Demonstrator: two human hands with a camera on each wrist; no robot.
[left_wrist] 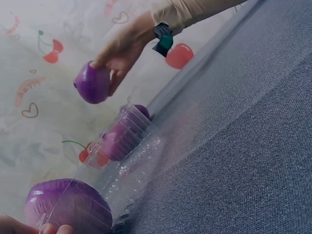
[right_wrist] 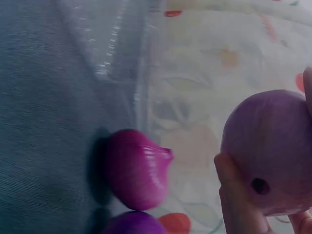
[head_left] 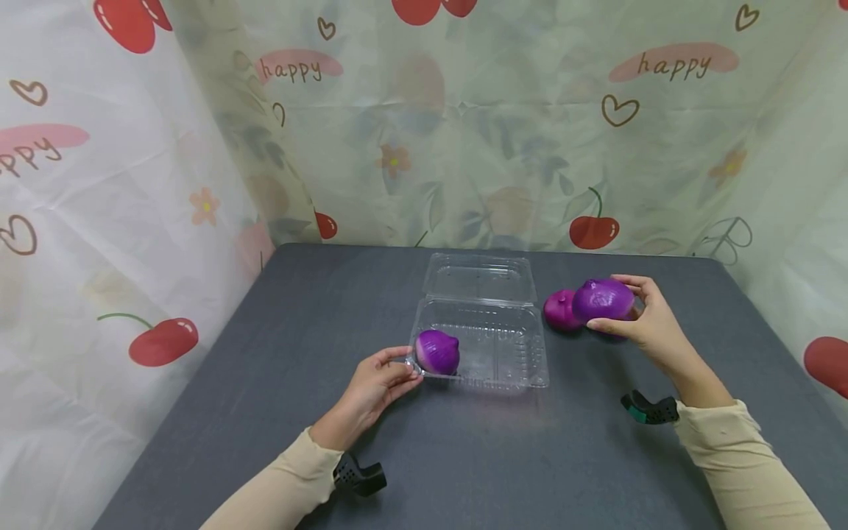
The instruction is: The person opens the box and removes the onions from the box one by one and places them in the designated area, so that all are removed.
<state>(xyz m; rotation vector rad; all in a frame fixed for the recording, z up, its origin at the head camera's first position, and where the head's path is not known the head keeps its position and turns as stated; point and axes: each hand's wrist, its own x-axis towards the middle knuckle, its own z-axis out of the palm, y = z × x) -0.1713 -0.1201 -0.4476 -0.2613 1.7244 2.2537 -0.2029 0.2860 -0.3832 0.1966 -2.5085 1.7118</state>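
My left hand (head_left: pixel 374 386) pinches the near left corner of a clear plastic clamshell box (head_left: pixel 497 379), whose lid (head_left: pixel 478 278) lies opened back. Inside the box, at its left end, sits a purple onion (head_left: pixel 437 352). My right hand (head_left: pixel 652 324) grips another purple onion (head_left: pixel 603 298) between thumb and fingers, and the left wrist view shows that onion (left_wrist: pixel 92 84) raised above the table. A magenta onion (right_wrist: pixel 136 168) rests on the table right of the box. Beside it lies one more purple onion (right_wrist: pixel 134 224), mostly hidden under my right hand in the head view.
The dark grey table (head_left: pixel 318 294) extends around the box on all sides. Behind it hangs a patterned curtain (head_left: pixel 464 147) with cherries and hearts, and more of it encloses the left and right. Black camera mounts (head_left: pixel 360 475) sit on both wrists.
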